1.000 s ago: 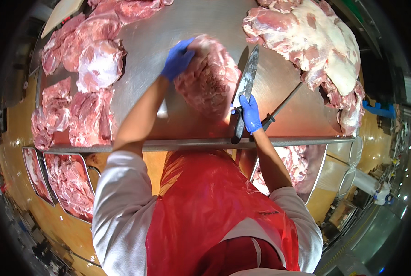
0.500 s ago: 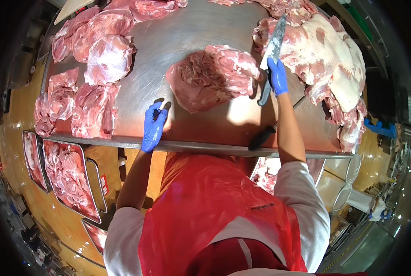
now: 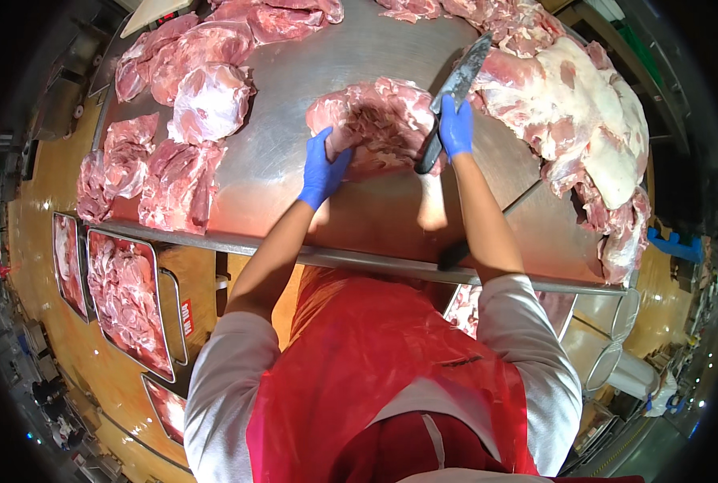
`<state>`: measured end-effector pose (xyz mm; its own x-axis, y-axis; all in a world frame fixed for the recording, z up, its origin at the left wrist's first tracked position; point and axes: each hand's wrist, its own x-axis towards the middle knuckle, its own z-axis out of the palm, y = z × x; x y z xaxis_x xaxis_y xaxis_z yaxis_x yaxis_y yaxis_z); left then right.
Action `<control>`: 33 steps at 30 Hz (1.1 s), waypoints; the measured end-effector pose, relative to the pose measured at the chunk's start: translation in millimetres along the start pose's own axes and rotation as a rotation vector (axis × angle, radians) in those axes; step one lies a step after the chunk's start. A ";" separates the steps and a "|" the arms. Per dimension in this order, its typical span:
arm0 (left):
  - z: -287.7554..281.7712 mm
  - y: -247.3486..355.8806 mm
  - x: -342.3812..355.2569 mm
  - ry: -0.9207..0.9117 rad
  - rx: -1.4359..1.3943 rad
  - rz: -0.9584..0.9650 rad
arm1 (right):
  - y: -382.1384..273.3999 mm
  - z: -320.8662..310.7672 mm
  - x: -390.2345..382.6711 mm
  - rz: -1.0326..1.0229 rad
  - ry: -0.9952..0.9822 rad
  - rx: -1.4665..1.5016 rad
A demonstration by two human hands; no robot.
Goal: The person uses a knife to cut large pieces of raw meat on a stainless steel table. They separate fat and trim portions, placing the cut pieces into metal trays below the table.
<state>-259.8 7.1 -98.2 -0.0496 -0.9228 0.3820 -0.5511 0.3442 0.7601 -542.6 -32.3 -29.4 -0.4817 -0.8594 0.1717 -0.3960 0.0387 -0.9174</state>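
A piece of raw meat (image 3: pixel 383 121) lies on the metal table in front of me. My left hand (image 3: pixel 323 171), in a blue glove, grips its near left edge, with the fingers partly hidden by the meat. In my blue-gloved right hand (image 3: pixel 455 127) is a knife, held where blade meets handle. The knife's blade (image 3: pixel 465 71) points away to the upper right, and its black handle (image 3: pixel 429 154) slants back along the right side of the meat.
Large fat-covered cuts (image 3: pixel 588 113) fill the table's right side. Trimmed meat pieces (image 3: pixel 210 105) lie on the left. Near the front edge rests a black handle (image 3: pixel 454 256) with a thin dark rod. Below left stand trays of meat (image 3: pixel 125 298).
My left hand has moved up and right from the bare table onto the meat and closed on it. My right hand and the knife have shifted left; the meat looks turned and bunched.
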 end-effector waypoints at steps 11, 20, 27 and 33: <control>-49.3 11.6 -9.8 -0.096 -0.046 0.079 | -57.2 61.8 -161.3 -0.203 -0.415 -0.201; -31.0 -12.6 -13.2 -0.228 0.006 0.288 | -44.4 76.4 -157.9 -0.232 -0.459 -0.448; -22.0 -24.3 -4.4 -0.218 0.026 0.344 | -23.4 20.6 -250.9 -0.125 -0.454 -0.742; -21.9 -18.7 1.7 -0.243 0.004 0.085 | -52.1 -69.7 -279.6 -0.029 -0.805 -0.863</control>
<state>-231.4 2.8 -100.3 -0.2944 -0.9053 0.3061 -0.5395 0.4218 0.7287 -441.7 241.5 -4.6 0.0456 -0.9275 -0.3711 -0.9448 0.0805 -0.3175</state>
